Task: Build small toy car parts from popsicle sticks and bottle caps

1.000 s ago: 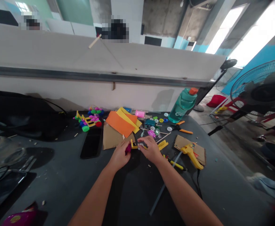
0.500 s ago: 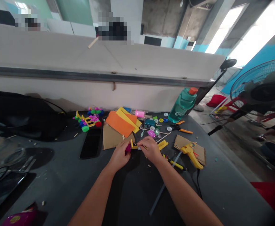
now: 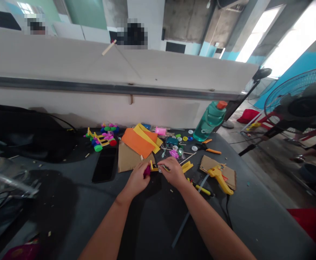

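My left hand is closed around a small yellow craft piece with a magenta part at its near end. My right hand meets it from the other side, thumb and fingers pinched at the piece's right end; what exactly lies between those fingertips is hidden. Under and behind my hands is a cardboard sheet, topped by orange foam sheet and yellow strips. Beside my right hand lie more yellow strips and yellow-handled pliers.
A yellow glue gun rests on cardboard at right. Beyond are orange-handled cutters, a teal bottle and loose caps. Left are a phone, colourful wheeled toys, a black bag and a clear container.
At the far left, the clear container has shifted and a shadow has spread over the table there. My right fingers have moved very slightly; my left hand stays in place.
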`<state>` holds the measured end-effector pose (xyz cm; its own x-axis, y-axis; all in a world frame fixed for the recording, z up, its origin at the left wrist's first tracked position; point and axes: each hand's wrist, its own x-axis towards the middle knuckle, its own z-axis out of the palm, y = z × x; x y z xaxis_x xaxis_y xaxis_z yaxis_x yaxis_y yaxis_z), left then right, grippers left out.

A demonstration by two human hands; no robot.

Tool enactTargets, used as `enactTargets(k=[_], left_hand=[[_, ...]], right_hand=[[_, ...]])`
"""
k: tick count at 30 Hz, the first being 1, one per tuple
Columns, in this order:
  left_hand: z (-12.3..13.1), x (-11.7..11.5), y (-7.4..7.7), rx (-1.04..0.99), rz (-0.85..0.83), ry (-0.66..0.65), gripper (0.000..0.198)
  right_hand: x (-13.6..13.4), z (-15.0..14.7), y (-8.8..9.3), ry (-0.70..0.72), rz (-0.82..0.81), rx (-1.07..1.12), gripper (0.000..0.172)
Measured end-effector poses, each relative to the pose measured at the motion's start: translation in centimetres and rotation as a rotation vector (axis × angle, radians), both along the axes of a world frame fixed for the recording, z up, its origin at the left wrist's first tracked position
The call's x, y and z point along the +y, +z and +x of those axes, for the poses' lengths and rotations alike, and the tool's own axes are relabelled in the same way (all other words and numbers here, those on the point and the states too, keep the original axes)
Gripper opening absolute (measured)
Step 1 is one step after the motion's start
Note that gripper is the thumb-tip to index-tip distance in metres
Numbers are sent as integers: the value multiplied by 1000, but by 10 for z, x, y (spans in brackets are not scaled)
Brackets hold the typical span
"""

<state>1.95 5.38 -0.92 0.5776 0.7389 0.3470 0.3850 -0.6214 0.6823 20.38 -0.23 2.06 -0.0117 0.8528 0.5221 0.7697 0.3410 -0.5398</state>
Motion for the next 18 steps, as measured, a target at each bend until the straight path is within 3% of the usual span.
enactTargets(k=[3, 7, 8, 11, 18], left_hand=[[-1, 1, -2, -25, 9, 18, 56], [-2, 0, 1, -66, 10, 51, 51], [-3, 0, 2, -79, 10, 58, 50], [-3, -1, 6, -126, 7, 82, 51], [-6, 1, 6, -194, 58, 265, 39]], right_hand=[[-1, 1, 2, -97, 68, 80, 31], [-4, 2, 5, -194, 135, 153, 11], [-4, 3, 5, -203, 143, 140, 16], [-7, 2, 7, -210, 175, 104, 27], [-15, -6, 15, -143, 305, 23, 18]])
